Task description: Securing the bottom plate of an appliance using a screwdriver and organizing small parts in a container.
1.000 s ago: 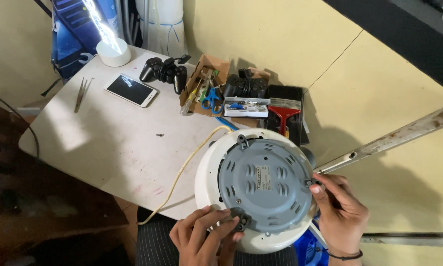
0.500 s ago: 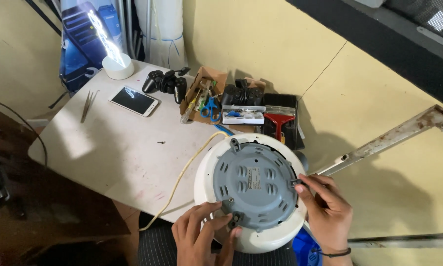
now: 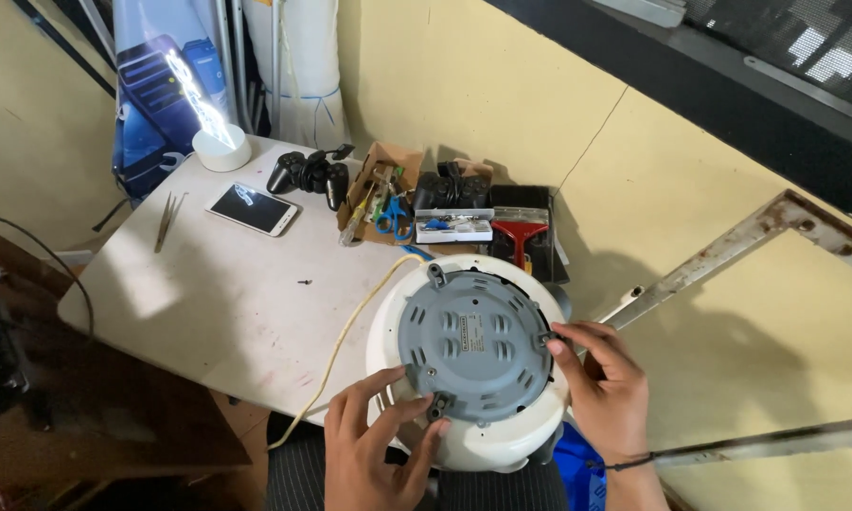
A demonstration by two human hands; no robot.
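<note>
**A makeshift home repair corner**

A small white worktop (image 3: 208,312) stands against a yellow wall. At twelve o'clock a box of hand tools (image 3: 379,194) sits beside game controllers (image 3: 308,173); tweezers (image 3: 166,220) lie at ten o'clock, and an upturned white appliance (image 3: 473,360) sits at the near edge.

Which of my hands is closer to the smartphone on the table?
Left. Your left hand is below the smartphone; your right hand is beyond the grey base, farther off.

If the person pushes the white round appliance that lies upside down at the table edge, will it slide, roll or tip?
The white round appliance probably rocks or tips easily: it seems to rest on its curved side, overhanging the table edge. The left hand and right hand steady it at its grey base plate. Its attached yellowish cord looks floppy and would drag.
</note>
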